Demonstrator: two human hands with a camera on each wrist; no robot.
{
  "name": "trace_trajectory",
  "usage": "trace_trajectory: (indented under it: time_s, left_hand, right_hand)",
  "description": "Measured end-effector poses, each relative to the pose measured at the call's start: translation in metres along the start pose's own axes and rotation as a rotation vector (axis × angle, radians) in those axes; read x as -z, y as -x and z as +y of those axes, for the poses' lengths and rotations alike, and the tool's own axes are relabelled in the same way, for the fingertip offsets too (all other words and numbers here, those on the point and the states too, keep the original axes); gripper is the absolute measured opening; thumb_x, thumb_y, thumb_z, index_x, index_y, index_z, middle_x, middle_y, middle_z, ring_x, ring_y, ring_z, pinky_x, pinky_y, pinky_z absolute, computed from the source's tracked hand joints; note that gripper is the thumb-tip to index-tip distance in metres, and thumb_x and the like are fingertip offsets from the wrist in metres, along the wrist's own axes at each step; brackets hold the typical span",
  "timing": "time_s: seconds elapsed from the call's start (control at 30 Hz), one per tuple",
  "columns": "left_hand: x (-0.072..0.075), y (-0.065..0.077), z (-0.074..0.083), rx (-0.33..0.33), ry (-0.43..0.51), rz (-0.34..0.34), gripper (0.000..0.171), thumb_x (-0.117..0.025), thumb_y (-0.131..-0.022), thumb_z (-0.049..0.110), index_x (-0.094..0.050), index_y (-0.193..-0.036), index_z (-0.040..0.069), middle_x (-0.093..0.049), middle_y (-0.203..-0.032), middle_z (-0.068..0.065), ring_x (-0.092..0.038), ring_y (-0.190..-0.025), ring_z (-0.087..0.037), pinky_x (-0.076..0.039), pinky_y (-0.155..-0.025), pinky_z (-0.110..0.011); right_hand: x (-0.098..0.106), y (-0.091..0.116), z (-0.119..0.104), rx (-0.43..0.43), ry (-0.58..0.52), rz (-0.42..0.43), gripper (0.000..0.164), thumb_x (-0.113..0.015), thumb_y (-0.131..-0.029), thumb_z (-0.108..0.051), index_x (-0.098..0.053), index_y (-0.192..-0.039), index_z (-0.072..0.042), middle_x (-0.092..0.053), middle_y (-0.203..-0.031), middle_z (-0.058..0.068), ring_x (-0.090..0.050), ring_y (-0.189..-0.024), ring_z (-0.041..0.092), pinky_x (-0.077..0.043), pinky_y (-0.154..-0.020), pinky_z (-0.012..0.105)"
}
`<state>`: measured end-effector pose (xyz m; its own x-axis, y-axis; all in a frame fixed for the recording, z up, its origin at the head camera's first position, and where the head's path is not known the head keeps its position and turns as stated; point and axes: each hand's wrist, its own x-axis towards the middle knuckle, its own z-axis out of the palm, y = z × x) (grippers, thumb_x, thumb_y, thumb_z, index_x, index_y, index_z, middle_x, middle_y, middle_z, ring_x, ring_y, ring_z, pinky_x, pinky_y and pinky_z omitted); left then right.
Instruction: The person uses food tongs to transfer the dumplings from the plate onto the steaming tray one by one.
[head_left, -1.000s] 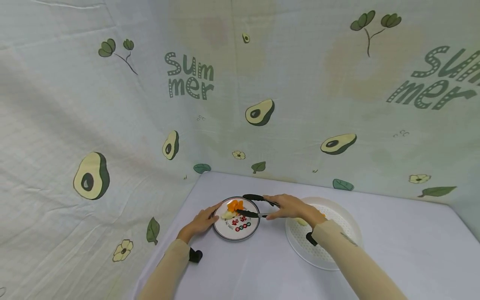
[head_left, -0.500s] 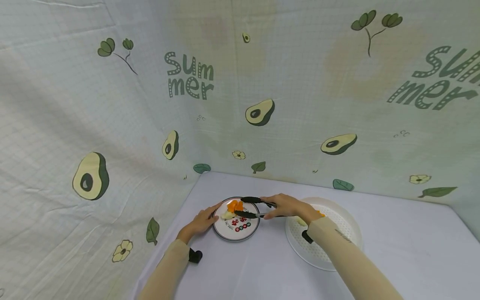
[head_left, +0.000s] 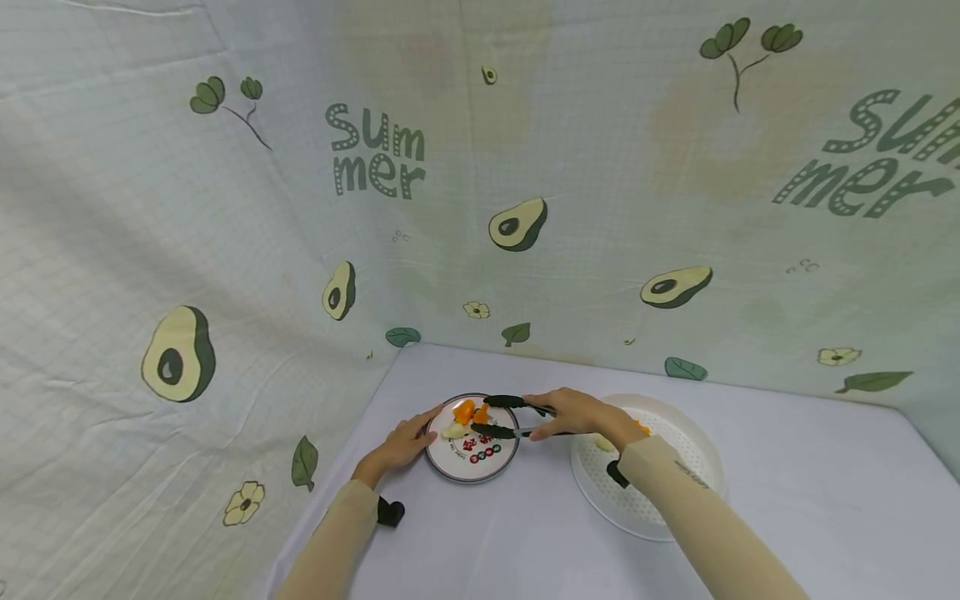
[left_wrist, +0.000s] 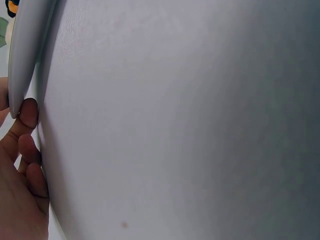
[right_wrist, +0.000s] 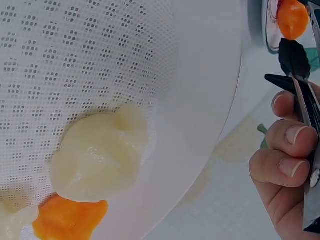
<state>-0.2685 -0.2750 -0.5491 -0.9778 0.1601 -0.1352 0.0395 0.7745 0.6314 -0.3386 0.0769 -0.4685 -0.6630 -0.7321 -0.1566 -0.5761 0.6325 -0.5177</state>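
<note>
At its left rim, a white plate (head_left: 459, 463) with printed red lettering is held by my left hand (head_left: 401, 443). In the left wrist view the plate's edge (left_wrist: 26, 50) sits between thumb and curled fingers. My right hand (head_left: 573, 412) grips black-tipped metal tongs (head_left: 497, 431), whose spread arms reach over the plate's right side. Between the tips lies an orange dumpling (head_left: 481, 414); another orange dumpling (head_left: 464, 410) and a pale dumpling (head_left: 455, 431) are beside it. In the right wrist view a black tongs tip (right_wrist: 292, 57) is right at the orange dumpling (right_wrist: 292, 19).
A round white perforated basket (head_left: 600, 500) stands to the right, partly under my right forearm. It holds pale dumplings (right_wrist: 100, 155) and an orange dumpling (right_wrist: 70, 217). A printed cloth (head_left: 585, 275) hangs behind the white table (head_left: 450, 542).
The tongs have shifted slightly left and nearer to me, around the right orange dumpling. A small gap now shows between the two orange dumplings. The left hand stays at the plate.
</note>
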Motion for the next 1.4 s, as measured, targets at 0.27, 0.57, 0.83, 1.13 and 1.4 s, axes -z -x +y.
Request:
trace_trajectory:
  time_s: [0.27,0.57,0.83,1.13,1.4]
  left_hand:
    - [0.0007,-0.0009,-0.0008,-0.012,0.002,0.0,0.055,-0.054,-0.104,0.026,-0.037,-0.156,0.023,-0.043,-0.151,-0.017,-0.044,-0.112,-0.031,-0.03,-0.104,-0.063]
    - [0.0005,-0.0002,-0.0004,0.003,-0.002,0.0,0.055,-0.053,-0.104,0.026,-0.036,-0.156,0.023,-0.042,-0.152,-0.017,-0.044,-0.112,-0.031,-0.03,-0.104,-0.063]
    - [0.001,-0.0005,0.0019,0.021,0.005,-0.002,0.055,-0.053,-0.104,0.028,-0.036,-0.156,0.024,-0.042,-0.152,-0.016,-0.043,-0.112,-0.03,-0.031,-0.103,-0.062]
    - [0.0003,-0.0015,-0.0001,0.028,-0.01,-0.007,0.055,-0.052,-0.104,0.029,-0.035,-0.157,0.025,-0.041,-0.153,-0.017,-0.042,-0.116,-0.032,-0.028,-0.106,-0.063]
    - [-0.0005,-0.0014,-0.0006,0.018,0.005,-0.007,0.055,-0.053,-0.104,0.027,-0.035,-0.157,0.025,-0.043,-0.152,-0.016,-0.043,-0.113,-0.031,-0.03,-0.104,-0.061]
  right_hand:
    - [-0.0016,0.0009,-0.0017,-0.034,0.045,-0.01,0.076,-0.08,-0.084,-0.04,-0.051,-0.147,-0.01,-0.056,-0.142,0.012,-0.05,-0.131,0.031,-0.038,-0.107,0.051]
    - [-0.0061,0.0009,-0.0044,-0.037,0.007,-0.004,0.076,-0.079,-0.085,-0.041,-0.049,-0.148,-0.011,-0.055,-0.143,0.011,-0.05,-0.132,0.03,-0.039,-0.108,0.05]
    - [-0.0073,0.0026,-0.0087,-0.029,0.031,-0.002,0.069,-0.075,-0.089,-0.037,-0.051,-0.147,-0.008,-0.055,-0.142,0.014,-0.05,-0.131,0.033,-0.04,-0.105,0.053]
    - [-0.0059,0.0093,-0.0073,-0.066,0.052,-0.004,0.068,-0.074,-0.089,-0.04,-0.052,-0.146,-0.011,-0.057,-0.14,0.014,-0.052,-0.13,0.033,-0.041,-0.104,0.053]
    - [-0.0072,0.0101,-0.0067,-0.06,0.032,-0.005,0.067,-0.074,-0.09,-0.038,-0.051,-0.146,-0.009,-0.055,-0.141,0.015,-0.051,-0.13,0.034,-0.041,-0.105,0.053]
